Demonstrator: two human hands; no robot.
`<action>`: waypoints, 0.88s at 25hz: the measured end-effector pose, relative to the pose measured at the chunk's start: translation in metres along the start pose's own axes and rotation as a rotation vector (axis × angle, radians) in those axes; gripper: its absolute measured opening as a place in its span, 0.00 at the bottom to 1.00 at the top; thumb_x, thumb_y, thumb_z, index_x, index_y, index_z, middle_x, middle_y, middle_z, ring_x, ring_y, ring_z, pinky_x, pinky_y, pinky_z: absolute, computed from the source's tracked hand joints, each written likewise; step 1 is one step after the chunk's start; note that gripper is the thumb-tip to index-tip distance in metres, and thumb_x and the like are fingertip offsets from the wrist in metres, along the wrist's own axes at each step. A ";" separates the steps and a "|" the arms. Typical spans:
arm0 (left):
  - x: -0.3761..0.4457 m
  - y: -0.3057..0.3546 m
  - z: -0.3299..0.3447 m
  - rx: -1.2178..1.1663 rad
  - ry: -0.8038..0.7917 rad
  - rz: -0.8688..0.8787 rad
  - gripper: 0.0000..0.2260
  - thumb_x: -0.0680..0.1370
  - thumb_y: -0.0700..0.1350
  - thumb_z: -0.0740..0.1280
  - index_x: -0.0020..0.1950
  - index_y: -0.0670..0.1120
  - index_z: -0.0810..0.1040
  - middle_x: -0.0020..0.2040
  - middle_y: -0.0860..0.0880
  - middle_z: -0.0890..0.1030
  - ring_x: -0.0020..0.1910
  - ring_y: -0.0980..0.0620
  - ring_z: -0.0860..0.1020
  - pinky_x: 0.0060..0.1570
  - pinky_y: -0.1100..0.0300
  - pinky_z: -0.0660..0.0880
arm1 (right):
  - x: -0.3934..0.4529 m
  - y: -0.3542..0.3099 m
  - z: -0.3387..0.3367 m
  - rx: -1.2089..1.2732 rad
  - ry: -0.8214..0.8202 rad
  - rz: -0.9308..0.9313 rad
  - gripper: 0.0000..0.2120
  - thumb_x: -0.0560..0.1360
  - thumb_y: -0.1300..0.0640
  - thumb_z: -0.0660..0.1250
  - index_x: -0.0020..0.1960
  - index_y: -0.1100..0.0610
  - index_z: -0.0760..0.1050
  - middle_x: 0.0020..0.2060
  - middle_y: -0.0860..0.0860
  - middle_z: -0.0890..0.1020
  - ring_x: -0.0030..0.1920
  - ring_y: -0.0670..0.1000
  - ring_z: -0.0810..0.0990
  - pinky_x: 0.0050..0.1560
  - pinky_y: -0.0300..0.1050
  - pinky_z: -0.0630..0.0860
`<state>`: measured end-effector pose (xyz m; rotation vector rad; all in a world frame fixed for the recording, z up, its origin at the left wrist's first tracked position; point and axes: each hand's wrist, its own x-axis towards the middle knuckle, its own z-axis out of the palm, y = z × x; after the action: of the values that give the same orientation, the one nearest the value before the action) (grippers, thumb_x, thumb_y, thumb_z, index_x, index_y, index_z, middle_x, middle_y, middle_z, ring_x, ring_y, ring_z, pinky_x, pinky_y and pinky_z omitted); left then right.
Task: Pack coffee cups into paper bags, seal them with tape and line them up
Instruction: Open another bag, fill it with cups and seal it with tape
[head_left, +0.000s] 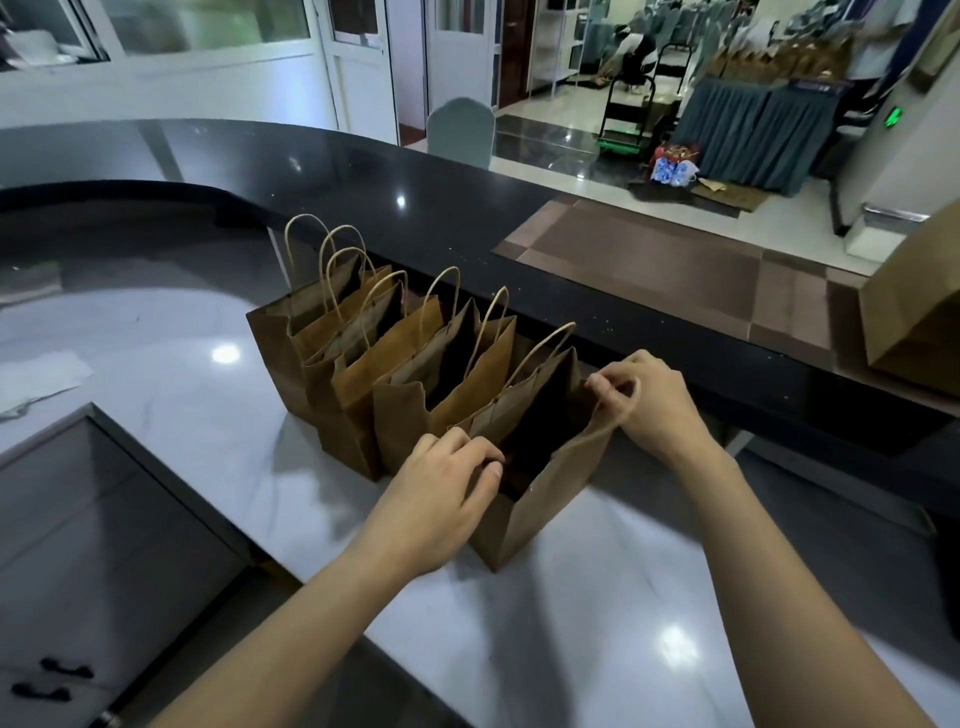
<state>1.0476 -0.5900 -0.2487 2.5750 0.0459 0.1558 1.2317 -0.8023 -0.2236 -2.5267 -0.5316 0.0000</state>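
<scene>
Head view of the packing station. The left hand pinches the near rim of the nearest paper bag, fingers narrowed on the paper at its 7 o'clock corner; the right hand pinches the far rim at 2 o'clock, so the mouth is held spread. The bag stands upright on the pale counter, just beside a row of open bags running away toward 10 o'clock, the bags touching or nearly so. The interior is dark; whether a cup sits inside cannot be told, and no cup or tape is in view. Probable step: opening or squaring the bag for loading. Risks: an uneven pull by the two hands may tear the rim or tip the light bag against its neighbour, disturbing the row; releasing one side may let the mouth collapse.
</scene>
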 end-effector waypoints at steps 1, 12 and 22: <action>-0.003 0.001 0.000 0.014 0.021 -0.007 0.14 0.84 0.58 0.53 0.63 0.60 0.75 0.56 0.62 0.72 0.54 0.59 0.68 0.52 0.67 0.68 | -0.005 0.001 -0.004 0.023 -0.027 0.004 0.09 0.81 0.46 0.67 0.51 0.47 0.85 0.50 0.48 0.77 0.53 0.52 0.77 0.57 0.55 0.77; -0.025 0.009 -0.007 -0.003 0.096 -0.165 0.09 0.80 0.57 0.65 0.59 0.58 0.78 0.53 0.57 0.72 0.54 0.55 0.73 0.50 0.58 0.78 | -0.034 -0.012 -0.010 -0.139 -0.267 -0.046 0.15 0.82 0.61 0.64 0.65 0.49 0.80 0.56 0.47 0.77 0.52 0.48 0.77 0.44 0.34 0.74; -0.047 0.001 -0.020 0.026 -0.098 -0.147 0.18 0.80 0.40 0.65 0.66 0.57 0.74 0.66 0.61 0.69 0.50 0.57 0.76 0.46 0.65 0.79 | -0.057 0.002 -0.010 -0.212 -0.322 0.120 0.25 0.80 0.64 0.63 0.73 0.44 0.72 0.61 0.52 0.78 0.46 0.50 0.79 0.36 0.37 0.74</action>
<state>0.9983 -0.5832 -0.2360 2.5894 0.2010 -0.0265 1.1808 -0.8299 -0.2226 -2.7801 -0.5253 0.4224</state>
